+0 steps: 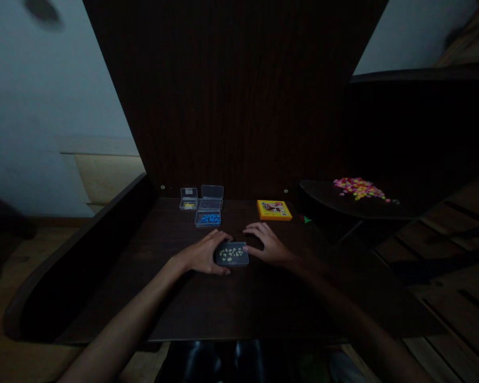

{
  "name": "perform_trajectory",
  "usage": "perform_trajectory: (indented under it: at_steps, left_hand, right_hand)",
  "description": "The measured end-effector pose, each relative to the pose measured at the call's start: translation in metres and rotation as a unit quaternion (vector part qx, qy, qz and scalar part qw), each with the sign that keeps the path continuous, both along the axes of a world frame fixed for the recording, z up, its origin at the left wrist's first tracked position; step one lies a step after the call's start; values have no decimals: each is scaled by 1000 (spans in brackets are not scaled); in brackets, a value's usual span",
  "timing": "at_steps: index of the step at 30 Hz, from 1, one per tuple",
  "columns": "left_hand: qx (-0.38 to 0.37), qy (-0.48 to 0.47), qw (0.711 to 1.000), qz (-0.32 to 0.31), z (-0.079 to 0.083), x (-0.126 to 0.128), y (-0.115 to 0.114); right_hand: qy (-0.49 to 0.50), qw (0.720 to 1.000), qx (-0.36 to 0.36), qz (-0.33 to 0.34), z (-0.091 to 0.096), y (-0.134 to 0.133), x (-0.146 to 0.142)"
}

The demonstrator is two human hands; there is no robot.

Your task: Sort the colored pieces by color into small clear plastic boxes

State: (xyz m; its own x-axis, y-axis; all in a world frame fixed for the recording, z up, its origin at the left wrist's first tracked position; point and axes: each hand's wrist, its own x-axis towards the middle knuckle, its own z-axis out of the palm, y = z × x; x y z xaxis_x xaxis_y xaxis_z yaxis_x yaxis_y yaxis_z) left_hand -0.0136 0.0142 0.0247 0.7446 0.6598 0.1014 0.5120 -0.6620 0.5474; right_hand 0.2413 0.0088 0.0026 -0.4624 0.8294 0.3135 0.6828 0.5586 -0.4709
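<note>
A small clear plastic box (232, 261) with several pale yellowish pieces in it lies on the dark table in front of me. My left hand (205, 254) is curved round its left end, fingers along the far edge and thumb along the near edge. At the box's right end, my right hand (269, 247) has its fingers spread, and its thumb tip touches the far right corner. Just beyond the box is an open clear case (208, 218) with blue pieces.
Behind the blue pieces stand a small open case (189, 199) with yellow bits and another open clear case (211, 198). A yellow box (274, 209) lies at the back right. Colourful small pieces (360, 188) are heaped on a side shelf (323, 194). A raised panel (83, 255) borders the left.
</note>
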Motion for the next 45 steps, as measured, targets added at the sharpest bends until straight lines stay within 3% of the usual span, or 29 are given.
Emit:
perform_trajectory:
  at_steps: [6, 14, 21, 26, 32, 37, 45]
  left_hand:
    - [-24, -52, 997, 44, -18, -6, -6]
    - [-3, -96, 994, 59, -31, -1, -11]
    - [43, -103, 990, 86, -24, 1, -13]
    - [81, -67, 991, 86, -29, -1, -7]
    - [104, -11, 992, 66, -38, -3, 0]
    - [160, -25, 983, 85, -32, -5, 1]
    - [216, -46, 961, 168, -29, -12, 8]
  right_hand:
    - [-11, 997, -37, 68, -6, -19, -28]
    - [-3, 997, -16, 74, -12, -16, -22]
    - [-3, 999, 32, 12, 3, 2, 16]
    - [-6, 997, 72, -36, 18, 34, 62]
    - [-19, 993, 52, -107, 19, 75, 104]
    - [2, 992, 24, -125, 11, 96, 116]
    - [-6, 993, -18, -116, 2, 111, 121]
